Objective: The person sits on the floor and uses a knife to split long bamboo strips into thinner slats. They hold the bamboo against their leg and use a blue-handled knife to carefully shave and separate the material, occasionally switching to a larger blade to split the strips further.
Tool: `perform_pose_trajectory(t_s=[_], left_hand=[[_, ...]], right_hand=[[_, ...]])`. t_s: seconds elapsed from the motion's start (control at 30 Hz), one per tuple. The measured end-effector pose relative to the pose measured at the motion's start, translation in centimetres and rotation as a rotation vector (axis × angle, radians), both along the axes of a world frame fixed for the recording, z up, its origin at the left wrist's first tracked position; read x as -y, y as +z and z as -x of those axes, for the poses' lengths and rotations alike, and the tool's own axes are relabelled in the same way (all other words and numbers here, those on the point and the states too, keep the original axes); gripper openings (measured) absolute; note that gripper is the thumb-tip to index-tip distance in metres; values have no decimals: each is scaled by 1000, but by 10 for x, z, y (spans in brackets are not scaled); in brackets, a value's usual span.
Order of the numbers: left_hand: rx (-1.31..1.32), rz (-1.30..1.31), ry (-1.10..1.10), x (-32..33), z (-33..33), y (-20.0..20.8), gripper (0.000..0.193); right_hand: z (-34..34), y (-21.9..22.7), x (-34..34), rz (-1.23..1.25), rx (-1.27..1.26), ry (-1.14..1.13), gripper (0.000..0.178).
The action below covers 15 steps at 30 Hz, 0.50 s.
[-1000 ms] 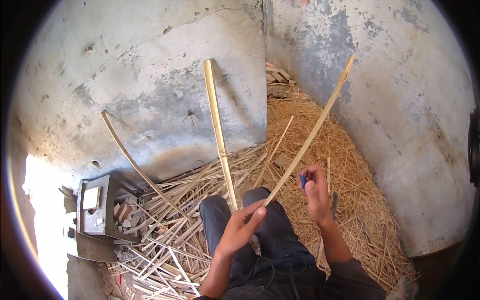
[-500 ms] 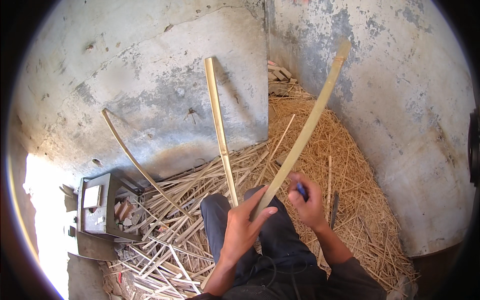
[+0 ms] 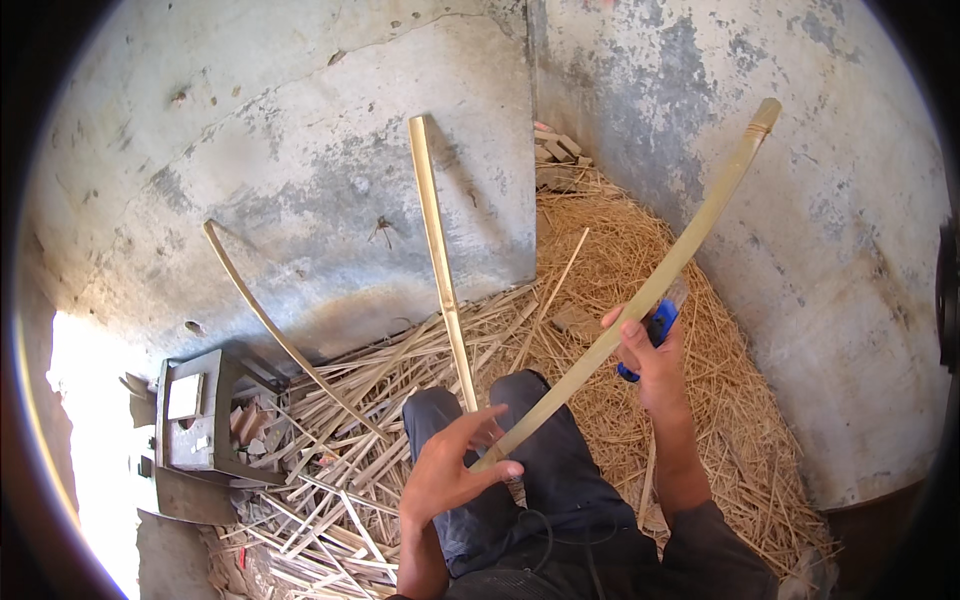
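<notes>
A long, flat, greenish-yellow bamboo strip [image 3: 690, 240] slants up to the right across my lap, its top end bent and marked by a node. My left hand [image 3: 438, 474] has the strip's lower end loosely between thumb and fingers, above my knees. Farther up the strip, my right hand [image 3: 657, 365] is closed around a blue tool [image 3: 661, 322], its thumb lying against the strip. The tool's working part is mostly hidden, so its kind is unclear. Another split bamboo strip [image 3: 434, 220] stands upright against the wall, its lower end by my left knee.
Split bamboo pieces [image 3: 350, 450] litter the floor on the left, and straw-like shavings [image 3: 730, 440] pile up on the right. A dark wooden stool [image 3: 205, 440] lies at left beside a thin curved strip [image 3: 265, 315]. Bricks [image 3: 557, 148] sit in the far corner between peeling walls.
The strip's upper end has swung right and tilted lower. My left hand has moved down and left with its lower end. My right hand has gone up and right, bringing the blue tool against the strip.
</notes>
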<state>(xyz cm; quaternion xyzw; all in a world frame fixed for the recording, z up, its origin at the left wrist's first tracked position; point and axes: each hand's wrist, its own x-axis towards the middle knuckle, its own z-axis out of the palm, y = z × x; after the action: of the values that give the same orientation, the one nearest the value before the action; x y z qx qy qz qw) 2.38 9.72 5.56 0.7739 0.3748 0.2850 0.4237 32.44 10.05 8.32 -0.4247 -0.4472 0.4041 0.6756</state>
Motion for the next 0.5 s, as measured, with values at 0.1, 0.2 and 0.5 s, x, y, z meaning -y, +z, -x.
perform_pose_trajectory(t_s=[0.1,0.2,0.5], left_hand=[[-28,96,10,5,-2,-1,63],[130,57,12,3,-9,-12,52],[271,270,112,7,-27,-10,43]], right_hand=[[-3,5,-3,-27,-10,-56,29],[-7,9,-3,-28,-20,-18,37],[23,-18,8,-311,124,-28,39]])
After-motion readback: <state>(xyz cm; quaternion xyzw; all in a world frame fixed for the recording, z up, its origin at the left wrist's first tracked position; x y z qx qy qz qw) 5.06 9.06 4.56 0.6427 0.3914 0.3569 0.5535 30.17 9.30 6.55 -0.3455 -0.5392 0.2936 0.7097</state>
